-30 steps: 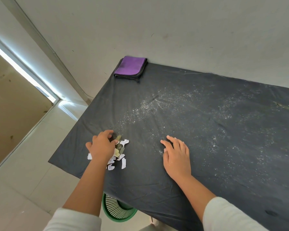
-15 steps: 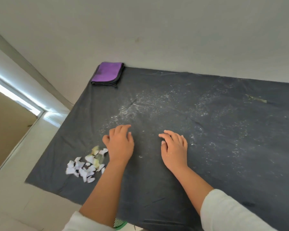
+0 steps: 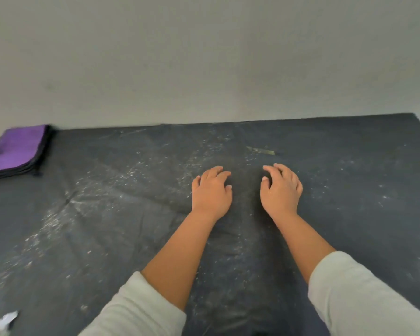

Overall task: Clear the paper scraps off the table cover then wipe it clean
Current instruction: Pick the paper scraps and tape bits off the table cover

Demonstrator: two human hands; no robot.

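Nearest the camera, two pale sleeves [image 3: 136, 309] enter from the bottom edge, bare forearms reaching out of them over the dark table cover [image 3: 107, 238] that lies on the counter. At the lower left corner, well behind and far to the left of both hands, a few white paper scraps [image 3: 4, 320] lie on the cover, partly cut off by the frame edge.

Further out, the left hand [image 3: 211, 192] rests palm down on the cover, its grip loose, fingers gently bent and holding nothing. Just to its right, a small gap apart, the right hand [image 3: 280, 190] lies the same way, its grip open, fingertips touching the fabric and empty. White dust and crumbs [image 3: 87, 197] are scattered over the cover to the left of the left hand and around both.

Just beyond the right hand's fingertips, a small greenish scrap [image 3: 264, 151] lies flat on the cover.

Far to the left of the hands, at the far edge against the plain wall [image 3: 204, 57], sits a folded purple cloth [image 3: 17, 151].
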